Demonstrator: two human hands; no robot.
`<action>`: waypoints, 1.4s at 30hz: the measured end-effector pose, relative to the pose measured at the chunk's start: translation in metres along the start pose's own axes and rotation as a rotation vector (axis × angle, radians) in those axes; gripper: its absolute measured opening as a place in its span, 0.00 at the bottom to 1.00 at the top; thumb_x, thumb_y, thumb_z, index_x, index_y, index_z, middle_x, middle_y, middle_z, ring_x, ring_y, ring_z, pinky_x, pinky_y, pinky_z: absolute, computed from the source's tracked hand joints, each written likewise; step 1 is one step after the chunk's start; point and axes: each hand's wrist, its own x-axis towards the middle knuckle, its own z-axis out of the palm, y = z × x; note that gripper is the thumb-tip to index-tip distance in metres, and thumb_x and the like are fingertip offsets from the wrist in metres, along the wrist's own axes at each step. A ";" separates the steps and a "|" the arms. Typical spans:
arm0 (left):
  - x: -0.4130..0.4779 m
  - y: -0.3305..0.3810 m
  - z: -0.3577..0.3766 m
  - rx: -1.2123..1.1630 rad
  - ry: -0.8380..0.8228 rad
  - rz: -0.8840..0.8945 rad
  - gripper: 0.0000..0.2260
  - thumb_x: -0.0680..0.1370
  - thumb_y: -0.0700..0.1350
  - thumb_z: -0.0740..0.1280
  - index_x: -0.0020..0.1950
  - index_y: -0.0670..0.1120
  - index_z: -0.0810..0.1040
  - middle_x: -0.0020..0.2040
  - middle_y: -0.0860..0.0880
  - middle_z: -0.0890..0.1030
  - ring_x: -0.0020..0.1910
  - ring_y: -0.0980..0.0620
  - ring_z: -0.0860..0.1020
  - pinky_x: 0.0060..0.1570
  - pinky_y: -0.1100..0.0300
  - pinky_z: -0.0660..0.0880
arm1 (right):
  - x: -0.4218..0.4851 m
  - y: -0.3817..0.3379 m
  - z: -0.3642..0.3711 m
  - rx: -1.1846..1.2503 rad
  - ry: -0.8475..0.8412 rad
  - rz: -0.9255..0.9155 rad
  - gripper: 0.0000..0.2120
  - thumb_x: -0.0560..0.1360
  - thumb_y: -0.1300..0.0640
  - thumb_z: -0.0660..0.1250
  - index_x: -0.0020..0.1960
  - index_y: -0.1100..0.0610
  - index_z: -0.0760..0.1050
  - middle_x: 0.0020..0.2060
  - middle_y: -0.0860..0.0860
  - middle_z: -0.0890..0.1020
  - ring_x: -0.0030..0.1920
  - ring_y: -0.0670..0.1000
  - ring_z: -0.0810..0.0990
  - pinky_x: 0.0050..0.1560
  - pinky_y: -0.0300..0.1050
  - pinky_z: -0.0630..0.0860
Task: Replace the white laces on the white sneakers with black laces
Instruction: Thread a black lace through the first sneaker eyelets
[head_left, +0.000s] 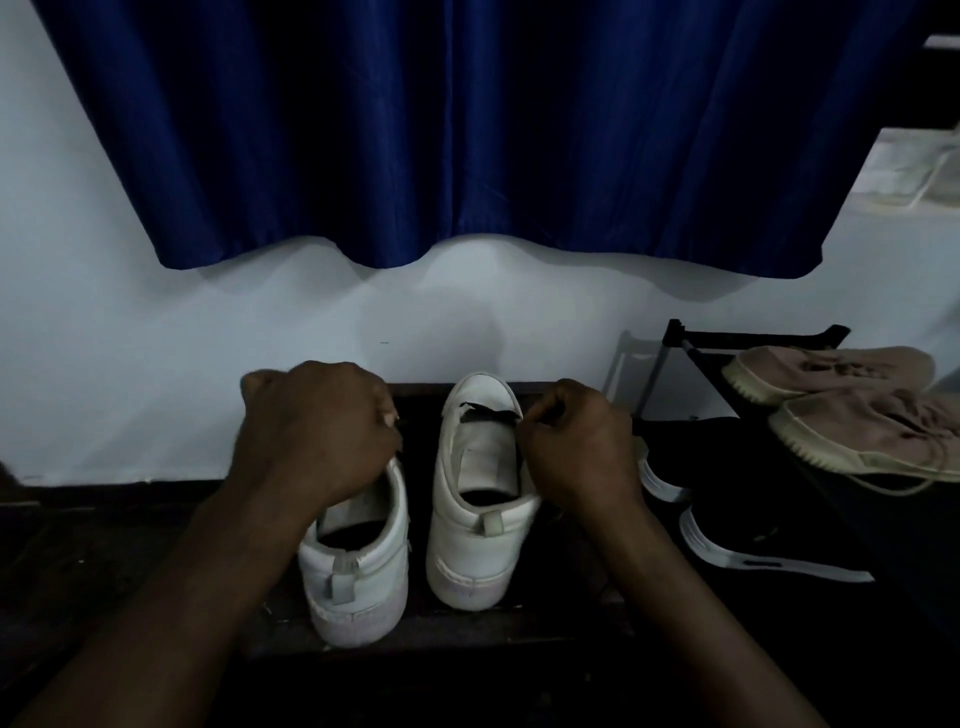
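Note:
Two white sneakers stand side by side with their heels toward me, the left sneaker (358, 561) and the right sneaker (480, 499). A black lace (485, 414) crosses the front of the right sneaker near its toe. My right hand (576, 447) is beside that shoe's right edge, with its fingers pinched on the lace end. My left hand (317, 426) is closed in a fist above the front of the left sneaker and hides its front. Its thumb and finger are pinched at the height of the lace, and the strand there is lost against the dark floor.
The shoes stand on a dark mat (436, 634) by a white wall, under a blue curtain (467, 130). A black shoe rack (727, 374) to the right holds a pair of beige sneakers (852, 410). Black shoes with white soles (748, 540) lie below it.

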 end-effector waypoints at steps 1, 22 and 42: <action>0.001 0.000 0.001 -0.017 -0.056 -0.007 0.07 0.73 0.50 0.67 0.41 0.61 0.84 0.48 0.61 0.84 0.53 0.54 0.80 0.58 0.52 0.65 | 0.000 0.001 0.000 0.006 -0.002 0.004 0.04 0.67 0.60 0.70 0.36 0.53 0.82 0.36 0.46 0.83 0.41 0.48 0.81 0.37 0.38 0.69; 0.016 0.030 0.027 -0.038 -0.176 0.075 0.07 0.76 0.49 0.68 0.50 0.59 0.82 0.49 0.59 0.84 0.59 0.52 0.78 0.63 0.48 0.64 | -0.007 -0.007 -0.013 -0.006 -0.047 -0.091 0.06 0.68 0.59 0.73 0.38 0.49 0.86 0.31 0.45 0.85 0.31 0.43 0.81 0.36 0.41 0.78; 0.015 0.026 0.022 -0.386 -0.290 -0.110 0.08 0.75 0.50 0.66 0.41 0.52 0.84 0.49 0.51 0.85 0.54 0.46 0.81 0.58 0.52 0.76 | -0.001 -0.009 -0.007 -0.148 -0.118 -0.064 0.13 0.70 0.56 0.72 0.52 0.43 0.86 0.51 0.46 0.87 0.54 0.48 0.84 0.49 0.33 0.69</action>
